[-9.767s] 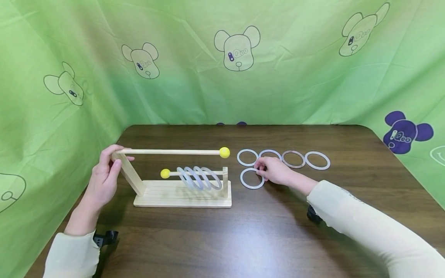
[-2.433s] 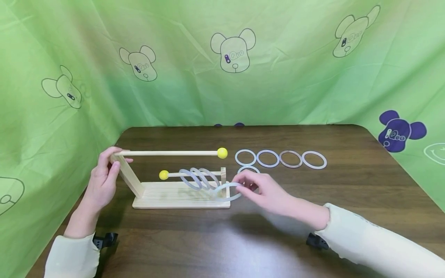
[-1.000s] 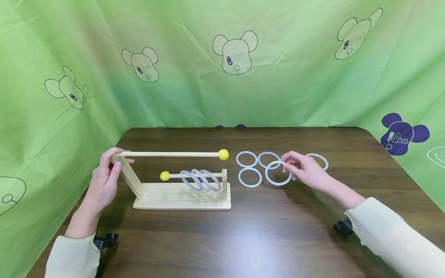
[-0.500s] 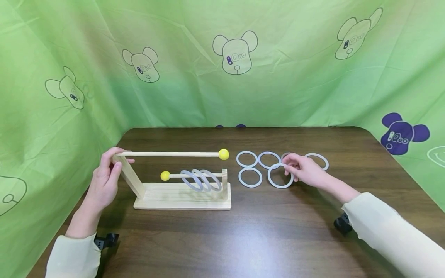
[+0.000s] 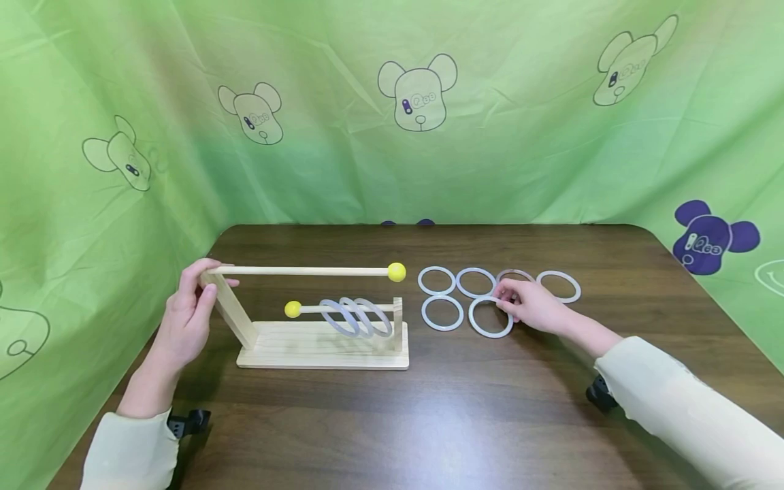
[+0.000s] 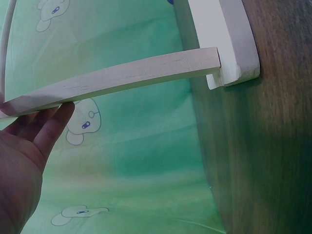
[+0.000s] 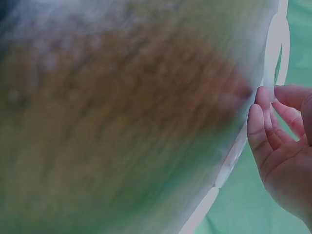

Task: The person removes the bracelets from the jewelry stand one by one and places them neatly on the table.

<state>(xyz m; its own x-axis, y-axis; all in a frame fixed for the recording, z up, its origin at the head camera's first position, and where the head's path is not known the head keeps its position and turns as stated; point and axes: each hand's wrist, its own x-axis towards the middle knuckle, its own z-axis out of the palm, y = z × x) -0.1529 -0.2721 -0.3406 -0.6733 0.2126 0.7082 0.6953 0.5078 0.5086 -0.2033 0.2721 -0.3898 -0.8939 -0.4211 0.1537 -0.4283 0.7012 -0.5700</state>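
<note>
"Head view first: what has just changed?"

"A pale ring [image 5: 492, 335] pinched by the right hand [image 5: 531, 305] has come down and slightly nearer. It now sits in the front row on the desk [image 5: 392, 422], just right of the other front ring [image 5: 442, 329]. A couple of seconds ago it was over the base of the wooden stand [image 5: 306, 352]."

"Is it let go?"

"No, the right grip is clamped on the ring's far right edge. The right wrist view is blurred, so I can't be sure the whole ring touches the desk."

"And the left hand [image 5: 186, 323]?"

"Its grip is clamped on the top of the slanted post [image 5: 231, 312], unchanged; the left wrist view shows fingers [image 6: 56, 125] against the post's underside. I take that as steadying the stand."

"So what does it mean for the work?"

"Three rings [image 5: 350, 333] hang on the lower rod [image 5: 312, 309], one fewer than ten seconds ago. Counting the pinched one, six are off it: two in front and four in the back row [image 5: 437, 268], one of those partly hidden by the hand. I'd judge this ring's move nearly complete, only the release lacking."
</note>
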